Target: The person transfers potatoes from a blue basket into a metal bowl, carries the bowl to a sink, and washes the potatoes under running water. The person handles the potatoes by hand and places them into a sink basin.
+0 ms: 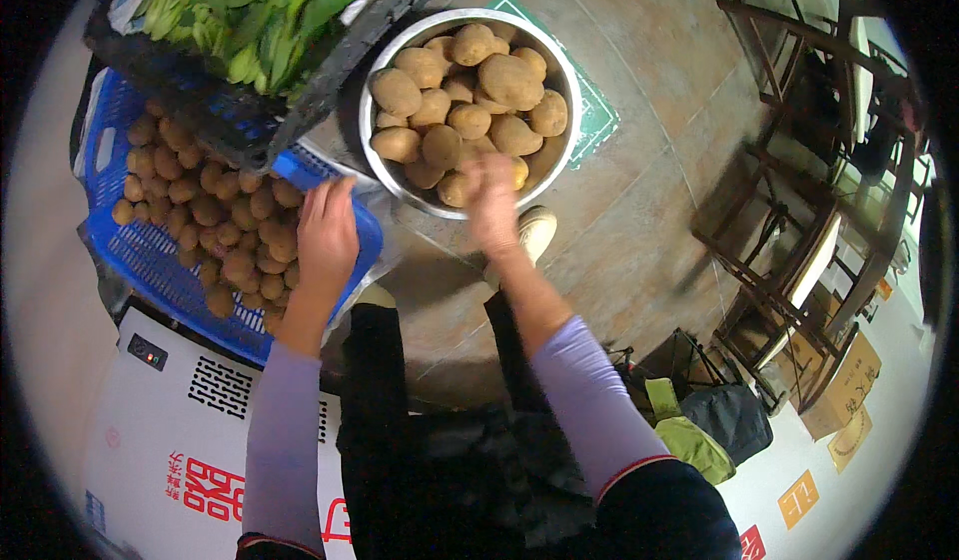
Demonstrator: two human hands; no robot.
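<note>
My left hand [328, 223] is at the near right corner of a blue plastic basket [367, 241], its fingertips by the rim. Whether it grips the rim or only rests there cannot be made out. Many small round brown potatoes [240, 215] fill the basket. My right hand [491, 204], blurred by motion, reaches over the near rim of a round stainless steel bowl [571, 137]. Larger potatoes [512, 80] are heaped in that bowl. The fingers are over the nearest potatoes, and I cannot tell whether they hold one.
A black plastic crate [322, 80] of leafy green vegetables [262, 20] overlaps the basket's far side. Under the bowl lies a green sheet [596, 122] on the tiled floor [637, 208]. Dark wooden chairs [794, 245], a green and black bag [704, 432] and a cardboard box [846, 388] are at right.
</note>
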